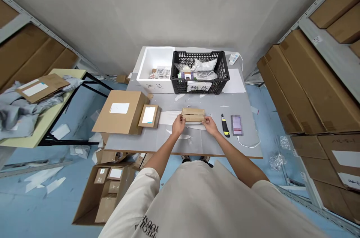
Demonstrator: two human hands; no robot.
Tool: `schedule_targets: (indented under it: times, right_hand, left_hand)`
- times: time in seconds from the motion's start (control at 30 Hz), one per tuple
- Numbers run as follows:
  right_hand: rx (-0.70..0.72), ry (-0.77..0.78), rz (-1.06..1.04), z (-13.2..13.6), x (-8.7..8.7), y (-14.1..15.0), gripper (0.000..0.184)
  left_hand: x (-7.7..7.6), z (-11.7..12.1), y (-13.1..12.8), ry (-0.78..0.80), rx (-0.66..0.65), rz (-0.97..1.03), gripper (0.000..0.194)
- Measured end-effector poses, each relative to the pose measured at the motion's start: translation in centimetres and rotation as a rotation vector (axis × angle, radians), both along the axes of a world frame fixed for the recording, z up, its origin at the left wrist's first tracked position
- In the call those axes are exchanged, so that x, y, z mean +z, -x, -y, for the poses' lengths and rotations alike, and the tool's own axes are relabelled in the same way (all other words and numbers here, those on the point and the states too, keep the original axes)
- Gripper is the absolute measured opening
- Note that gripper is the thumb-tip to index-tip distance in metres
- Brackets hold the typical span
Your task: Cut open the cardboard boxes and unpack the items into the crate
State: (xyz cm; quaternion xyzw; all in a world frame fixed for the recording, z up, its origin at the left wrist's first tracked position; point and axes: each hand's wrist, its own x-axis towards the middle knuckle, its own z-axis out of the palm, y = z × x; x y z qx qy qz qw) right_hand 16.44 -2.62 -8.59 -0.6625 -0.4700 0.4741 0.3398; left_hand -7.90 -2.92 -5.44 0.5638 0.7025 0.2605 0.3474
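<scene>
A small flat brown cardboard box [193,114] lies on the grey table [213,144] in front of me. My left hand [178,124] grips its left end with the fingers closed on the edge. My right hand [209,124] holds the box's right end in the same way. A sheet of white paper [169,117] lies under and to the left of the box. A utility knife [225,125] with a yellow and black handle rests just right of my right hand, beside a phone [236,124] on a white cable.
A big brown box [120,112] with a white label sits at the table's left edge, a smaller labelled box [149,115] against it. A white foam box [155,68] and a black crate [200,71] stand at the back. An open carton [105,189] is on the floor, shelving on both sides.
</scene>
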Motion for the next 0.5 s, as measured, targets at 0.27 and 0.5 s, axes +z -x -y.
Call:
schedule_targets:
  times: [0.27, 0.5]
  right_hand:
    - [-0.043, -0.025, 0.194, 2.1, 1.0, -5.8, 0.029]
    - [0.032, -0.048, 0.087, 2.8, 0.1, -8.2, 0.029]
  left_hand:
    - [-4.4, 0.0, -5.2, -0.012, -0.065, 0.171, 0.027]
    - [-4.7, 0.2, -6.4, 0.005, -0.05, 0.101, 0.031]
